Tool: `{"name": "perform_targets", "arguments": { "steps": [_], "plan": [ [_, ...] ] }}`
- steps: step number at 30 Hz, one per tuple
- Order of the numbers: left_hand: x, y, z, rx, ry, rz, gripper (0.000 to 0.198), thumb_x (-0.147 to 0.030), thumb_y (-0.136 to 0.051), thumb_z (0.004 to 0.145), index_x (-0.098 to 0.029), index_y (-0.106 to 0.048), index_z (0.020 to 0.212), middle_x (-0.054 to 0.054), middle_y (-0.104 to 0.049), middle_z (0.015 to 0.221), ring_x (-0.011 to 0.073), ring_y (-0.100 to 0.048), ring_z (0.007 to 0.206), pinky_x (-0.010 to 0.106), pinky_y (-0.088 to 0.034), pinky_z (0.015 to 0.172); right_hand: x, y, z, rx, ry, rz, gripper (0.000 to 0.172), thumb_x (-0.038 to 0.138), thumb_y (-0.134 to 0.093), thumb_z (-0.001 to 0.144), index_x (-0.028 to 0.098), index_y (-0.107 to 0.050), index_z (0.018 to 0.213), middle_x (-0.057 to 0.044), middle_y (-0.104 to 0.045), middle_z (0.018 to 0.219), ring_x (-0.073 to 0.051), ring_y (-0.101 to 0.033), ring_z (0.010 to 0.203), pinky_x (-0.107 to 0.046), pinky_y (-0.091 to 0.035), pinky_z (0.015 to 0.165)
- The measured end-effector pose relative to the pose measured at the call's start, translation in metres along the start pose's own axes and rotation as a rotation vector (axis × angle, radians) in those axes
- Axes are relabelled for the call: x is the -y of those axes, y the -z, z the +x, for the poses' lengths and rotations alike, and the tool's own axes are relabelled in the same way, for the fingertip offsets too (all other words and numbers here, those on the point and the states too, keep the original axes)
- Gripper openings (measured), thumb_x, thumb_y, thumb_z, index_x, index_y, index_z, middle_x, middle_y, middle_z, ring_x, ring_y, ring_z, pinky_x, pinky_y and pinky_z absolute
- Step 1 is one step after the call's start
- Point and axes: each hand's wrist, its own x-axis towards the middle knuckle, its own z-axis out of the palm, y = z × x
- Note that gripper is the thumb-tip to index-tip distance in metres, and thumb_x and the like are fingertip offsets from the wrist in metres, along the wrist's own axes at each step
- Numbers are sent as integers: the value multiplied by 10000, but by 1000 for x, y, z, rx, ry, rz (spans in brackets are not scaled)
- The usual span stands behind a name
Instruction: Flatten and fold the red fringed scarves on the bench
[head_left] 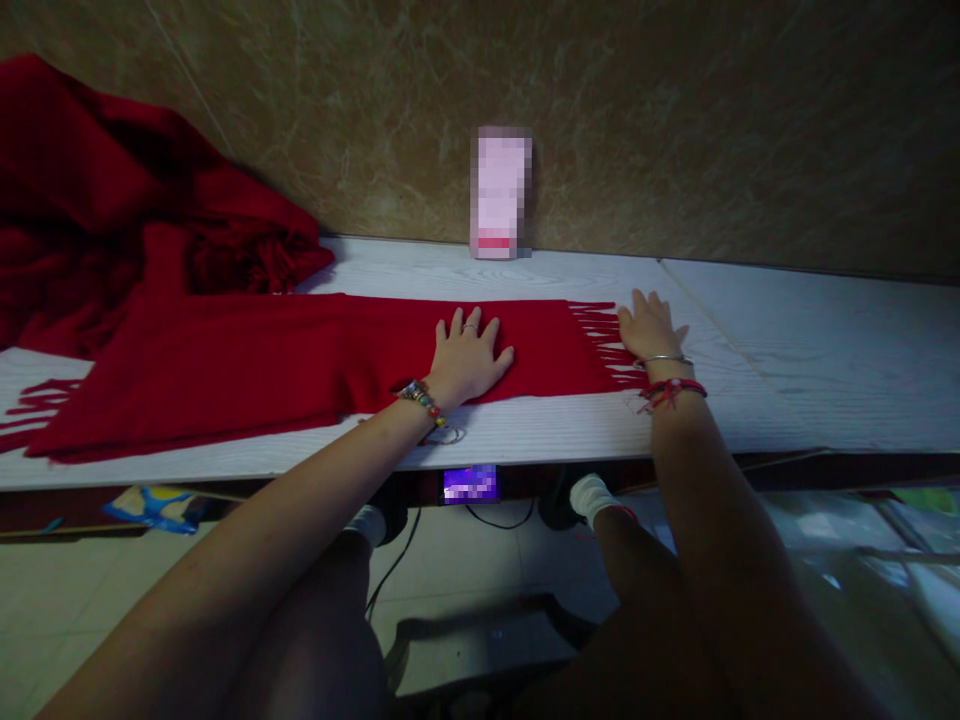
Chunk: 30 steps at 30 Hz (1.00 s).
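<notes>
A red fringed scarf (247, 350) lies lengthwise along the white wood-grain table, folded into a long strip. Flat on its right half rests my left hand (466, 362), fingers spread, with a ring on one finger and a beaded bracelet at the wrist. My right hand (651, 326) is at the scarf's right end, its fingers stretched out beside the fringe (600, 335). Part of that fringe runs up to and under the right hand and wrist. The scarf's other fringed end hangs out at the far left.
A heap of red fabric (97, 190) with fringe is piled at the back left. Against the marbled wall (675, 130) stands a pink blurred object (501, 190). Below the table (810, 370) are a lit screen (470, 485), a blue packet (157, 508) and dark cables.
</notes>
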Motion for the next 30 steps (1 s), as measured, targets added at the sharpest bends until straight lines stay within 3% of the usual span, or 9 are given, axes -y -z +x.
{"name": "perform_targets", "arguments": {
  "steps": [4,8,11,17,22,26,30],
  "plan": [
    [0,-1,1,-4,-7,0,623,-521,-256,905,-180,-343,1419,117,-278,1514,337,-199,1392,515,-209,1106,14,-3,1,-21,251,38,581,434,-243,930,227,-209,1471,-130,-219,1538,-362,-159,1398,-674,-268,1010],
    [0,-1,1,-9,-12,10,617,-515,-258,908,-180,-343,1418,121,-279,1512,343,-206,1389,529,-216,1098,27,-6,-2,97,410,30,544,423,-277,924,273,-273,1447,-82,-273,1527,-306,-213,1395,-640,-252,1041],
    [0,-1,1,-11,-9,10,613,-513,-257,910,-181,-342,1419,119,-283,1511,344,-211,1387,530,-221,1096,29,-3,-5,197,347,-51,538,456,-250,920,274,-340,1419,-73,-282,1525,-293,-236,1390,-647,-210,1054],
    [0,0,1,-11,-12,5,610,-514,-259,910,-189,-345,1419,109,-287,1511,339,-213,1387,531,-221,1096,6,6,-3,217,72,-62,577,446,-197,914,250,-291,1449,-74,-226,1543,-332,-218,1390,-692,-187,1036],
    [0,0,0,-4,-12,-4,609,-506,-265,913,-177,-346,1418,120,-282,1512,341,-204,1390,527,-210,1101,-2,7,-3,55,-66,-40,565,330,-217,908,154,-317,1436,-165,-291,1506,-373,-244,1372,-731,-168,1014],
    [0,-1,1,-10,-12,-7,606,-504,-270,912,-175,-352,1414,122,-289,1509,346,-207,1388,535,-209,1099,23,4,-8,-37,188,3,565,368,-218,926,193,-249,1463,-129,-221,1539,-342,-165,1403,-684,-204,1037],
    [0,-1,2,-8,-12,-17,606,-510,-274,909,-185,-350,1415,117,-287,1510,344,-203,1390,542,-206,1097,50,-2,-17,121,449,-11,549,415,-240,933,246,-271,1454,-78,-231,1542,-305,-157,1410,-629,-209,1066]
  ]
}}
